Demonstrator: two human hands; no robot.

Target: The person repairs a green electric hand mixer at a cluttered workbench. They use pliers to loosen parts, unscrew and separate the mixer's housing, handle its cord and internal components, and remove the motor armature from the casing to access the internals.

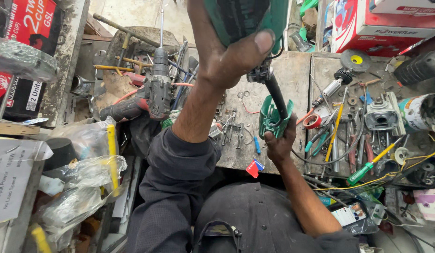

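The left hand (226, 58) clenches the green power-tool body (248, 18), lifted above the worktop (292, 75), thumb pressed on its smooth plastic shell. The right hand (278, 140) grips the loose green handle shell (272, 119), held just below the body where the black rubber cord (277, 96) runs between them. The tool appears opened, halves still apart. Left of the body lies a grey drill (154, 93); right of it, a green-handled screwdriver (367, 167) among metal parts.
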